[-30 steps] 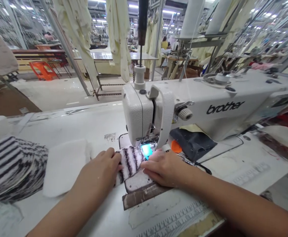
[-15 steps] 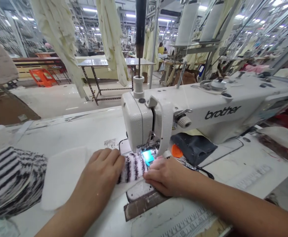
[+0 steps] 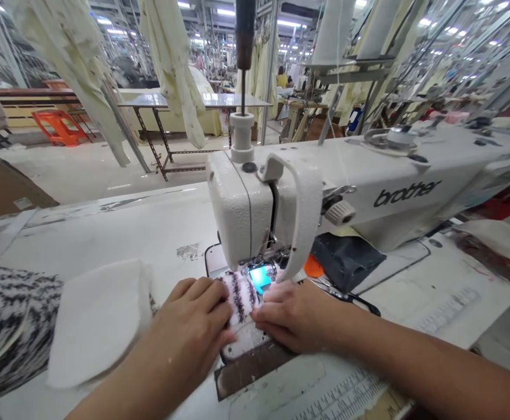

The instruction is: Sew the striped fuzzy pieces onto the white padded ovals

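A small fuzzy striped fabric piece (image 3: 239, 293) lies under the needle of the white Brother sewing machine (image 3: 324, 192), lit by a cyan lamp. My left hand (image 3: 193, 326) presses on the piece's left side with fingers curled over it. My right hand (image 3: 287, 314) holds its right edge, fingers bent and pressed down beside the presser foot. Both hands nearly meet in front of the needle.
A white padded oval piece (image 3: 95, 318) and a pile of striped fabric (image 3: 5, 326) lie at the left. Dark cloth (image 3: 346, 259), an orange object (image 3: 312, 267) and scissors (image 3: 346, 294) sit under the machine arm. Pale garments hang behind, in an aisle with tables.
The striped piece has fed further under the needle, so less of it shows. My left hand has moved right, closer to my right hand. The view shifted slightly.
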`<state>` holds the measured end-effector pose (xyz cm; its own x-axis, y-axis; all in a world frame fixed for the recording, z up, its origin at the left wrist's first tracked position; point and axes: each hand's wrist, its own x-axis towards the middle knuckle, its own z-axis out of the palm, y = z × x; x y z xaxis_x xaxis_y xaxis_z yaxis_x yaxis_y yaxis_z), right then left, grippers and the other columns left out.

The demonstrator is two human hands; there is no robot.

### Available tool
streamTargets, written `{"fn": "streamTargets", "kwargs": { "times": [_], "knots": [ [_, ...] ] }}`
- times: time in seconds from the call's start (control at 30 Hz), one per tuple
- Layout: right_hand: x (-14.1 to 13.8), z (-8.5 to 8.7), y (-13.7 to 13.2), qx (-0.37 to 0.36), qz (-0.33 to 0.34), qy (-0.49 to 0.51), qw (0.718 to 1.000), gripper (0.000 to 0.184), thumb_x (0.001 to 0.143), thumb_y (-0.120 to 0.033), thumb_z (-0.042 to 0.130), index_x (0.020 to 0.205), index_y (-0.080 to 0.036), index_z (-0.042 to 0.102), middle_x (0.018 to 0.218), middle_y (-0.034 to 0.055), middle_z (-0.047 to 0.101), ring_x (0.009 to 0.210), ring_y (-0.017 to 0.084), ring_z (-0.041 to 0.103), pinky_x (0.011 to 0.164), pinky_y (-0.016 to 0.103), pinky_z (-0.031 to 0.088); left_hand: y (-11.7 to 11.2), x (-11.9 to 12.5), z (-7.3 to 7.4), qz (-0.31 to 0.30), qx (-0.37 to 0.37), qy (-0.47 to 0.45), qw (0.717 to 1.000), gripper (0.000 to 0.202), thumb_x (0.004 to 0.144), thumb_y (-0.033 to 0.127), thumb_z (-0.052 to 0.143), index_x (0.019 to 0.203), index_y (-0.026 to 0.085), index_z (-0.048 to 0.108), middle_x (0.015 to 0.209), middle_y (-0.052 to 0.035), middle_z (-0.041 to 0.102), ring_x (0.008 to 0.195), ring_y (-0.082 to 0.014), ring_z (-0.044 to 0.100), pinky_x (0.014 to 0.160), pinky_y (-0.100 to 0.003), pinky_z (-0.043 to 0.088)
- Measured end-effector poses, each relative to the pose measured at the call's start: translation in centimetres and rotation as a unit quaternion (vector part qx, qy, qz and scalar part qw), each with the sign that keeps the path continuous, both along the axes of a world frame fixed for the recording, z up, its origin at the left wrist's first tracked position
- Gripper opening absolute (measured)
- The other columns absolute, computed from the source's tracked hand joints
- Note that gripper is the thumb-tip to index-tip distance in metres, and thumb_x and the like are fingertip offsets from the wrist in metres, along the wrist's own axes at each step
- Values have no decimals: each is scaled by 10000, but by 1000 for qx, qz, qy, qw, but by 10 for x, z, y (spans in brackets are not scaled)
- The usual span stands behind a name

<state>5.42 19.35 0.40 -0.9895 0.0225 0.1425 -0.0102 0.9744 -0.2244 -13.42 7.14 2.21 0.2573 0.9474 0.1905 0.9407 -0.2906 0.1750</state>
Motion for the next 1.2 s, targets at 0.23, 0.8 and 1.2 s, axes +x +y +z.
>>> {"fn": "streamTargets", "kwargs": {
  "times": [0.23,0.8,1.2],
  "knots": [
    [-1,2,0,6,5,-23,1000,111,847,-208,497,848,-184,606,692,1,612,656,147,527,644,273,325,5,3,-3,-83,40,-10,996,276,937,250,409,743,178,592,832,-22,611,828,-194,525,819,-371,361],
    [-1,0,1,29,-41,25,998,121,856,-206,519,819,-192,634,691,-5,624,594,132,527,587,260,290,25,-4,-20,-101,17,-38,994,278,901,102,373,966,236,608,1020,-37,594,873,-207,486,737,-335,389],
    [1,-3,-3,43,-66,97,992,197,888,-215,459,861,-190,652,715,21,641,654,148,573,604,266,316,22,0,-10,-55,-39,-60,996,230,885,138,449,947,258,636,1052,-26,585,925,-216,508,777,-358,394]
  ]
}}
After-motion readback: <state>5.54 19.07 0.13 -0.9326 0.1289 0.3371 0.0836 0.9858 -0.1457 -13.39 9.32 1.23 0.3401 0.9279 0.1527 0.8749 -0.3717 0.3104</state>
